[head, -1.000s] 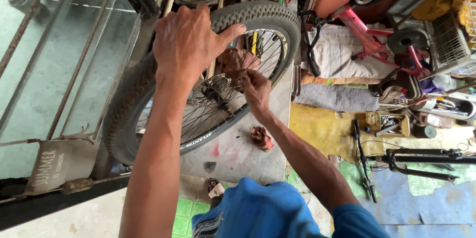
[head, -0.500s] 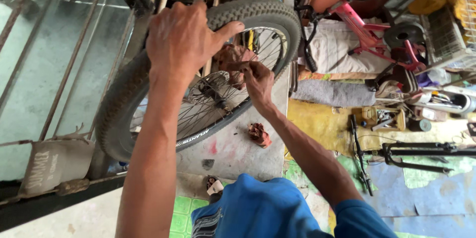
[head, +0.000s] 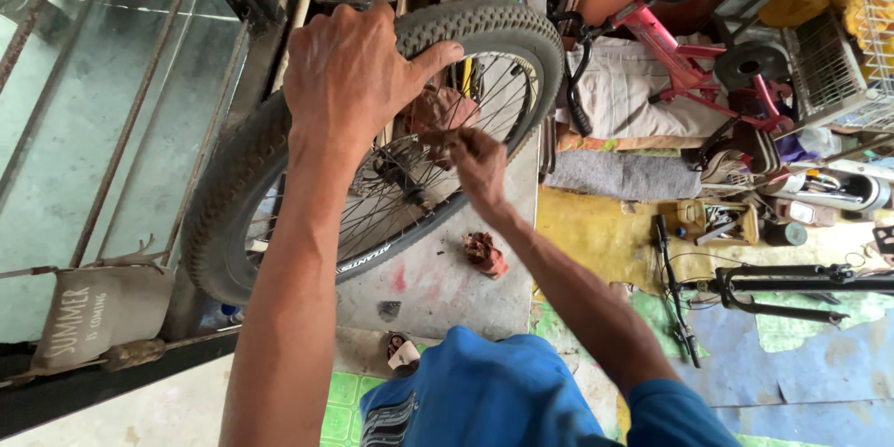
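Observation:
A bicycle wheel with a knobby black tyre (head: 503,23) and thin spokes stands upright on a concrete slab (head: 438,284). My left hand (head: 354,74) grips the top of the tyre, thumb hooked over the tread. Inside the rim, my right hand (head: 477,166) is by the hub (head: 405,177). Its fingertips are pinched on a reddish-brown rag (head: 440,112) pressed against the spokes. My blue clothing (head: 484,391) fills the lower middle of the view.
A second crumpled red rag (head: 485,254) lies on the slab. A pink bicycle frame (head: 680,56) leans at the right, with tools, a black bike part (head: 792,281) and a wire basket (head: 838,65) on the floor. A metal-barred glass panel (head: 112,130) stands left.
My right hand has shifted a little around the hub with the rag. The left hand has kept its grip on the tyre, and the wheel has barely moved.

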The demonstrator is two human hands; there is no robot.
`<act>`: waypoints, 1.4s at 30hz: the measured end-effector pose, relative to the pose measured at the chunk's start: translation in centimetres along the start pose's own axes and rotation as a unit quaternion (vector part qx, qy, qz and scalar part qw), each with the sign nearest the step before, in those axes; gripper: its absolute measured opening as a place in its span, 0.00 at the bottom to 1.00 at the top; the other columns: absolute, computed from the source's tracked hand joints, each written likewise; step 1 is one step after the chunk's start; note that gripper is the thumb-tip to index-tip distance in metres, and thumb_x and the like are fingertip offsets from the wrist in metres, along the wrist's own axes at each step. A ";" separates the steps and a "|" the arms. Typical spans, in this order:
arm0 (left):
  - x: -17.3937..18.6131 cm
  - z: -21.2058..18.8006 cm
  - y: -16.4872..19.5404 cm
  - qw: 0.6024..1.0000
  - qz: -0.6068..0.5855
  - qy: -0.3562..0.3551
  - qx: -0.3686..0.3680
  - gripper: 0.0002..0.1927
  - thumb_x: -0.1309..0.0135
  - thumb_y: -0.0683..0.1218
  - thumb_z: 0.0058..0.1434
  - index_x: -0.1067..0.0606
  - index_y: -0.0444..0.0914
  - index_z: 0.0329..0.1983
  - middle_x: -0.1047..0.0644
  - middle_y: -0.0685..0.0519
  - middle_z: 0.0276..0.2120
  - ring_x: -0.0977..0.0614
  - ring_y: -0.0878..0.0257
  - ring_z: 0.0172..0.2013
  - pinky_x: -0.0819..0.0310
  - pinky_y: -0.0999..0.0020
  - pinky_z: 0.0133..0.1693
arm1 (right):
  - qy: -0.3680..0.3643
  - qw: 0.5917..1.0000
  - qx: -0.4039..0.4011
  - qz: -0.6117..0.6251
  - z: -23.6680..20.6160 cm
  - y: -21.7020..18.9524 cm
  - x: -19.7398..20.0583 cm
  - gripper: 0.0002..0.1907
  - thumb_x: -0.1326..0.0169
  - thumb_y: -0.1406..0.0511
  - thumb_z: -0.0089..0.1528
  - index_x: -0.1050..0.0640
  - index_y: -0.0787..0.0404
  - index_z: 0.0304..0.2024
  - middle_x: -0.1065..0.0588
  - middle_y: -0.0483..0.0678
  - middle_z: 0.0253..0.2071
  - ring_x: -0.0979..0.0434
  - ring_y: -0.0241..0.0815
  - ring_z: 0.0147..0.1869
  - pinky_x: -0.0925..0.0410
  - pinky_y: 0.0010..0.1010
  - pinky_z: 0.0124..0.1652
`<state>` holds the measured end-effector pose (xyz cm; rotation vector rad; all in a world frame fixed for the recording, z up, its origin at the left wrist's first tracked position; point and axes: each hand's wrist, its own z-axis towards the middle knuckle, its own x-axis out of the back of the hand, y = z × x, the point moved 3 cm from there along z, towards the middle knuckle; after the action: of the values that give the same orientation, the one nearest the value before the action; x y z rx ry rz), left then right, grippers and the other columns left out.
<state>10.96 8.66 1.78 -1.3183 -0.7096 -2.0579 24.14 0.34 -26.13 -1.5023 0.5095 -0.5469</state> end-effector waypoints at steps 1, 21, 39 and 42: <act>-0.1 0.0 0.0 1.000 -0.002 -0.004 0.002 0.43 0.44 0.79 0.59 0.19 0.33 0.35 0.20 0.40 0.27 0.17 0.45 0.31 0.27 0.45 0.42 | -0.015 0.999 0.005 0.045 0.9 -0.4 0.7 0.11 0.52 0.69 0.65 0.18 0.64 0.40 0.18 0.45 0.31 0.26 0.29 0.21 0.31 0.23 0.17; 0.3 0.0 0.7 1.000 -0.005 0.011 -0.006 0.40 0.42 0.77 0.58 0.19 0.33 0.33 0.20 0.39 0.24 0.17 0.45 0.28 0.25 0.48 0.35 | 0.061 0.980 0.033 0.186 5.4 -2.0 3.9 0.10 0.50 0.70 0.69 0.18 0.63 0.39 0.24 0.46 0.29 0.38 0.28 0.21 0.44 0.18 0.19; 0.2 0.2 -0.6 1.000 -0.013 0.002 -0.009 0.41 0.42 0.79 0.57 0.20 0.35 0.29 0.21 0.42 0.21 0.17 0.47 0.26 0.25 0.48 0.37 | -0.017 0.997 -0.031 0.067 -1.5 1.5 3.0 0.05 0.46 0.69 0.67 0.19 0.59 0.40 0.21 0.48 0.32 0.31 0.28 0.23 0.37 0.19 0.20; 0.2 0.3 -0.7 0.999 -0.012 0.025 -0.016 0.40 0.41 0.78 0.56 0.19 0.36 0.29 0.21 0.41 0.21 0.17 0.47 0.26 0.26 0.47 0.36 | 0.024 0.976 0.206 0.061 -1.2 -1.9 5.6 0.08 0.50 0.69 0.71 0.21 0.61 0.39 0.17 0.47 0.46 0.37 0.28 0.23 0.41 0.20 0.20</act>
<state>10.55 9.33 1.96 -1.2765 -0.6753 -2.1220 27.75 -4.10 -24.13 -1.0581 0.4879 -0.5556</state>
